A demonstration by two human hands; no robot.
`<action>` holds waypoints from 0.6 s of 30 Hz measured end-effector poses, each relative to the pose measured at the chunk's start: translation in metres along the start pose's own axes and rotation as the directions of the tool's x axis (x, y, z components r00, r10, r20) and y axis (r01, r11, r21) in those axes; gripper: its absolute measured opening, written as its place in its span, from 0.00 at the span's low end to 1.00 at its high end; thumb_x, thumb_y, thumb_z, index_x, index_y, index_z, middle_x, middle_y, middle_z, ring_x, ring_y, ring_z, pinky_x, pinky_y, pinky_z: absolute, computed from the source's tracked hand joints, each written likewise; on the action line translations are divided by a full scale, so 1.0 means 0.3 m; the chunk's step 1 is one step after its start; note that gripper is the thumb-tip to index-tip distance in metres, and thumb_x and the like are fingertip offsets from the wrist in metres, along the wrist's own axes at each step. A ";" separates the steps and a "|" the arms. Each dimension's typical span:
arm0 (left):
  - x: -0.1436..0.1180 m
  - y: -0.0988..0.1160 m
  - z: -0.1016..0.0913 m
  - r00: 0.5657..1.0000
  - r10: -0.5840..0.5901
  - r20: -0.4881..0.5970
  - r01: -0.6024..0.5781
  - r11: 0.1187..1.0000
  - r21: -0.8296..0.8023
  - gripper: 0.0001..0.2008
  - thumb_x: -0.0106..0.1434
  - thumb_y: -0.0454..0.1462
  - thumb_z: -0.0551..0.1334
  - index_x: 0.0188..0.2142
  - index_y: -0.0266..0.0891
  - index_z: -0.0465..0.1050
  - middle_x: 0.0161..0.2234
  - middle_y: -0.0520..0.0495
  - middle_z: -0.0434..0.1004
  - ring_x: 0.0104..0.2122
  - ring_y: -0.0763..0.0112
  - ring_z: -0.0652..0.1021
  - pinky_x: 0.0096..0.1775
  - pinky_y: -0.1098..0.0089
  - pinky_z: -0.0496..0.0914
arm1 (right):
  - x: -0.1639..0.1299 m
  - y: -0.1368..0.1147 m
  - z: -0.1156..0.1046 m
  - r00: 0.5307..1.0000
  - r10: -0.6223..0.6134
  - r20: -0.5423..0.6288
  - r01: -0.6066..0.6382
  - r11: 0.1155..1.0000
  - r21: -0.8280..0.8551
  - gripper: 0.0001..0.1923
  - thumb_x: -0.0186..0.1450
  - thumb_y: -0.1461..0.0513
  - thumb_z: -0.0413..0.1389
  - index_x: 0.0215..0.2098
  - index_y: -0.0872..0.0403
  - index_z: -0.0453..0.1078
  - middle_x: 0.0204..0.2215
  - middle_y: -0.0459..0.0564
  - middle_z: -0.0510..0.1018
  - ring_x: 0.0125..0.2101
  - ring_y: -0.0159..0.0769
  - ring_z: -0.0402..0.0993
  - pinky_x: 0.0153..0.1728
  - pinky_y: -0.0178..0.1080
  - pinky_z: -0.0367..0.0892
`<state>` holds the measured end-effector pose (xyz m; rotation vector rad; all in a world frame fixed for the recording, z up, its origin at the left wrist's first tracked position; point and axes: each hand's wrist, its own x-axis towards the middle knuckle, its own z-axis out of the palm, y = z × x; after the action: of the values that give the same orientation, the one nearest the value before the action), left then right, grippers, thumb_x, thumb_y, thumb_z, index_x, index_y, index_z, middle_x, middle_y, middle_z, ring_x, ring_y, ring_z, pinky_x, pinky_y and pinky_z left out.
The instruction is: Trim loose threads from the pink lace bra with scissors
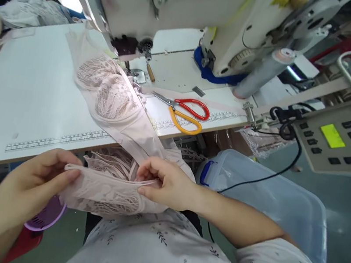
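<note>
Two hands pinch one pink lace garment's edge taut over the lap: left hand (44, 170) and right hand (167, 183) closed on opposite ends, long axis running left-right. Its far cup lies up on the sewing table (36, 83), toward the needle; scissors (185, 111) sit right.

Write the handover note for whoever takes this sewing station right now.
Left hand: pinching the pink lace garment at its left edge.
Right hand: pinching the same edge further right, held taut over the lap.
Garment's other end lies on the white table beside the sewing machine.
Scissors lie on the table, untouched.
Done: nothing visibly under the needle. Left: cannot tell.
</note>
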<state>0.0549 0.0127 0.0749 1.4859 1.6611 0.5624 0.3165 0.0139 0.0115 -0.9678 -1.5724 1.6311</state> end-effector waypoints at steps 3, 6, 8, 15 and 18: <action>0.040 -0.001 0.044 0.998 0.068 -0.017 -0.069 0.991 -0.114 0.09 0.59 0.40 0.61 0.37 0.41 0.66 0.28 0.52 0.73 0.28 0.73 0.74 0.28 0.75 0.69 | 0.018 0.027 -0.007 0.995 0.068 0.070 -0.073 0.995 0.070 0.12 0.55 0.63 0.57 0.38 0.58 0.69 0.31 0.48 0.74 0.30 0.30 0.71 0.35 0.36 0.68; 0.061 -0.009 0.099 0.978 0.166 -0.128 -0.182 0.975 -0.128 0.10 0.59 0.39 0.59 0.41 0.41 0.64 0.24 0.55 0.69 0.21 0.75 0.70 0.22 0.76 0.66 | 0.025 0.047 -0.014 0.992 0.088 0.093 -0.093 0.994 0.052 0.10 0.56 0.61 0.57 0.35 0.58 0.71 0.31 0.50 0.76 0.31 0.32 0.72 0.35 0.37 0.68; 0.060 -0.015 0.134 0.958 0.204 -0.203 -0.231 0.966 -0.120 0.11 0.59 0.38 0.58 0.42 0.41 0.63 0.25 0.55 0.67 0.21 0.75 0.70 0.22 0.76 0.65 | 0.021 0.053 -0.017 0.994 0.074 0.084 -0.078 0.996 0.052 0.09 0.57 0.60 0.58 0.34 0.57 0.71 0.31 0.49 0.75 0.30 0.32 0.72 0.34 0.37 0.68; 0.044 -0.013 0.176 0.981 0.107 -0.163 -0.164 0.904 -0.394 0.13 0.53 0.39 0.64 0.38 0.40 0.67 0.30 0.50 0.72 0.32 0.68 0.75 0.33 0.69 0.71 | 0.004 0.059 -0.026 0.994 0.035 0.104 -0.035 0.999 -0.004 0.11 0.59 0.55 0.58 0.33 0.55 0.72 0.30 0.49 0.73 0.31 0.33 0.71 0.34 0.37 0.67; 0.044 -0.005 0.160 0.997 0.050 -0.053 -0.069 0.872 -0.484 0.09 0.52 0.40 0.64 0.31 0.39 0.69 0.26 0.52 0.71 0.27 0.71 0.72 0.29 0.72 0.68 | 0.001 0.059 -0.028 0.994 0.024 0.109 -0.019 0.999 -0.043 0.12 0.59 0.54 0.58 0.32 0.55 0.72 0.29 0.49 0.72 0.31 0.34 0.70 0.34 0.37 0.67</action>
<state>0.0929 0.0159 0.0428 1.1583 1.3689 0.9705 0.3242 0.0173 -0.0063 -0.9335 -1.6811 1.6974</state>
